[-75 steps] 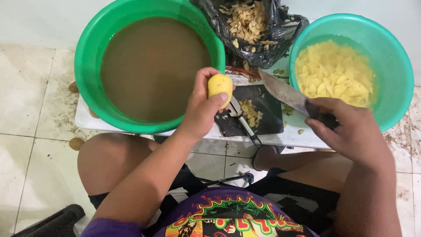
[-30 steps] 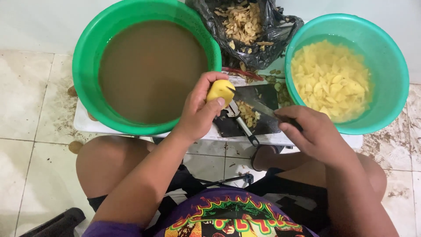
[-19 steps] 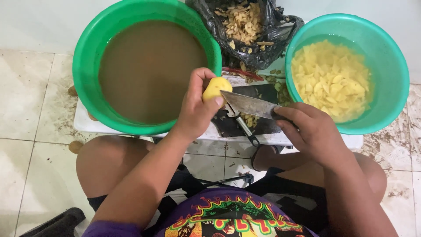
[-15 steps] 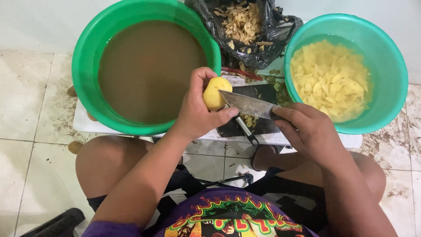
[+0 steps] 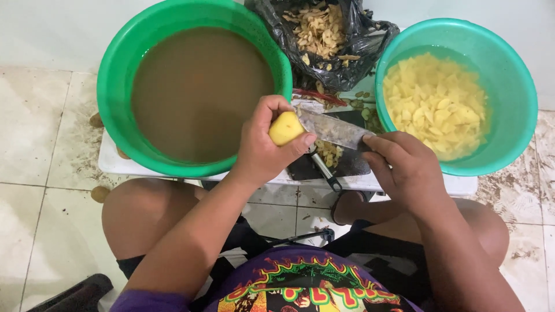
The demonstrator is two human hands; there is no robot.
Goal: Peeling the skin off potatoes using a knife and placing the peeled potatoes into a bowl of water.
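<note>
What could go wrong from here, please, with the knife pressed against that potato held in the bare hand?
1. The knife meets the peeled potato right beside the left hand's thumb, so a slip could cut it.
2. The potato looks wet and smooth; it might squirt free into the basin of murky water.
3. The cutting happens in the air above the dark board, so pieces may drop to the tiled floor.

A pale wall meets glossy cream floor tiles, dirt-speckled around the low white board.
</note>
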